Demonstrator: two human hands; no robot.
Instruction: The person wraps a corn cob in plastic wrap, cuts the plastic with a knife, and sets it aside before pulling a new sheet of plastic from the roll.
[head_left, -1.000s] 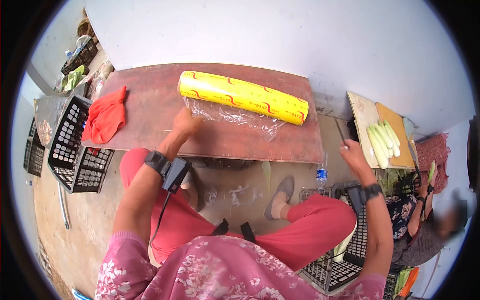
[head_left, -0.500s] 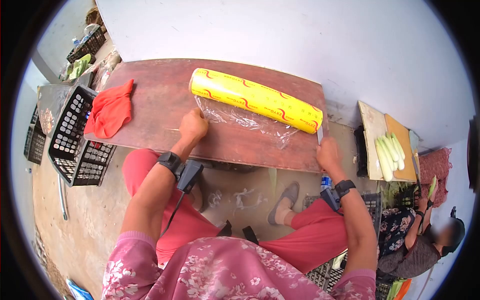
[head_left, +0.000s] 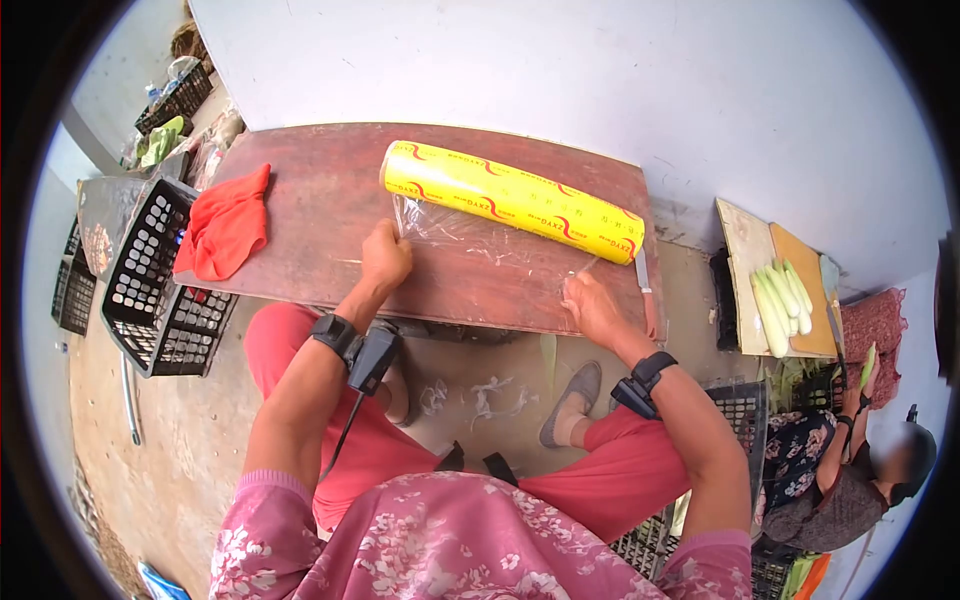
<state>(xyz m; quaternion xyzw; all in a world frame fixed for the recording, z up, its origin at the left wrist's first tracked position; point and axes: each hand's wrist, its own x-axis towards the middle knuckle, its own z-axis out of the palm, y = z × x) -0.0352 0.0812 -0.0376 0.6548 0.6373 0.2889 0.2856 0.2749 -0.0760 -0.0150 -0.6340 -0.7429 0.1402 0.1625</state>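
A yellow roll of cling film (head_left: 515, 203) lies slantwise on the reddish-brown table (head_left: 320, 215). From its near side a loose sheet of clear film (head_left: 470, 235) stretches toward me. My left hand (head_left: 387, 255) is closed on the left corner of that sheet, just below the roll's left end. My right hand (head_left: 595, 305) pinches the sheet's right side, below the roll's right half. To the right of this hand a knife (head_left: 648, 290) with a reddish handle rests by the table's right edge, untouched.
A red cloth (head_left: 228, 225) lies at the table's left end, beside black crates (head_left: 150, 260). Right of the table, pale long vegetables (head_left: 780, 305) rest on a board (head_left: 740, 260). Another person (head_left: 830, 500) sits at the far right, holding a green vegetable.
My right hand has let go of the knife at the table's right edge and moved left onto the film. The film is now held at both sides. My left hand stays nearly in place.
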